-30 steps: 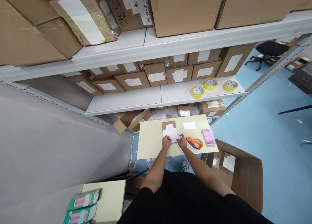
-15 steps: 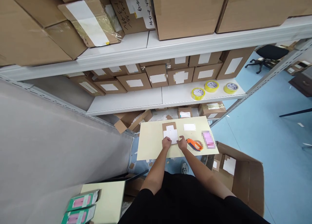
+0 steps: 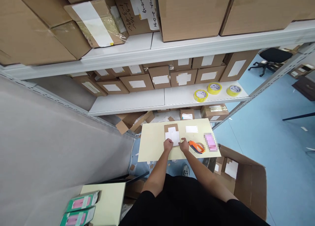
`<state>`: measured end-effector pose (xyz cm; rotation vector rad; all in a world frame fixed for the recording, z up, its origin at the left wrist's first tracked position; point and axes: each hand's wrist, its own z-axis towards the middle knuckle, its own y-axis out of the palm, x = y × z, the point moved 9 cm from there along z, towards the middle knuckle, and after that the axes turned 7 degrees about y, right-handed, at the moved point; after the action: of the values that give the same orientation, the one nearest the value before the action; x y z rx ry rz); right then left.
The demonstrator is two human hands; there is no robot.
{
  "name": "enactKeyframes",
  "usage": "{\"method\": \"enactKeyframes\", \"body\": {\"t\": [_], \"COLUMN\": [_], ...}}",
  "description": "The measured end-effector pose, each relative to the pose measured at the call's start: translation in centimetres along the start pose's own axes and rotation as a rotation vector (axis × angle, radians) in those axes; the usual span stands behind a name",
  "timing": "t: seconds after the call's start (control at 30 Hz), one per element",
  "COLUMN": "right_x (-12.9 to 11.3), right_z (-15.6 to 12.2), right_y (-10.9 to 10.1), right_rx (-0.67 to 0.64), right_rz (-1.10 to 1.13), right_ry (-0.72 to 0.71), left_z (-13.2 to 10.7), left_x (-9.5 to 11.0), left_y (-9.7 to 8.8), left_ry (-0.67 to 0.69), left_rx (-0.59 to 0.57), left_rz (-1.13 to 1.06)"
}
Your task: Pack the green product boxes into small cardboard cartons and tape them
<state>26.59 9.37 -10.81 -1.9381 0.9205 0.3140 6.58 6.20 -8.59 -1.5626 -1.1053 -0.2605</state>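
A small cardboard box (image 3: pixel 167 126) with white paper labels (image 3: pixel 174 136) on its top lies on the pale yellow table (image 3: pixel 150 140). My left hand (image 3: pixel 168 145) rests at the box's lower left, its fingers curled in over the label; whatever is between them is hidden. At the lower right corner is my right hand (image 3: pixel 183 145), thumb and forefinger apart, touching or close to the box's side. An orange tape dispenser (image 3: pixel 197 147) lies just right of that hand. Behind it is a white card (image 3: pixel 191 129), and farther right a pink item (image 3: pixel 211 142), blurred out.
Shelving (image 3: pixel 128 101) beyond the table holds labelled cartons (image 3: pixel 136 83) and three yellow tape rolls (image 3: pixel 200 95). A large open carton (image 3: pixel 249 183) stands at the right. On a second table (image 3: pixel 112 199) at lower left lie green boxes (image 3: pixel 77 216).
The view has shifted very slightly. Both hands stay at the box in nearly the same pose.
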Motion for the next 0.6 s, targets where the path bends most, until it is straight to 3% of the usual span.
{"method": "enactKeyframes", "body": {"t": [0.6], "right_x": [-0.28], "right_z": [-0.24], "right_y": [-0.72], "right_rx": [-0.017], "right_rz": [-0.120], "right_ry": [0.071], "left_z": [-0.18], "left_x": [0.27], "left_y": [0.75], "left_ry": [-0.029], "left_rx": [-0.045], "left_rz": [0.134]}}
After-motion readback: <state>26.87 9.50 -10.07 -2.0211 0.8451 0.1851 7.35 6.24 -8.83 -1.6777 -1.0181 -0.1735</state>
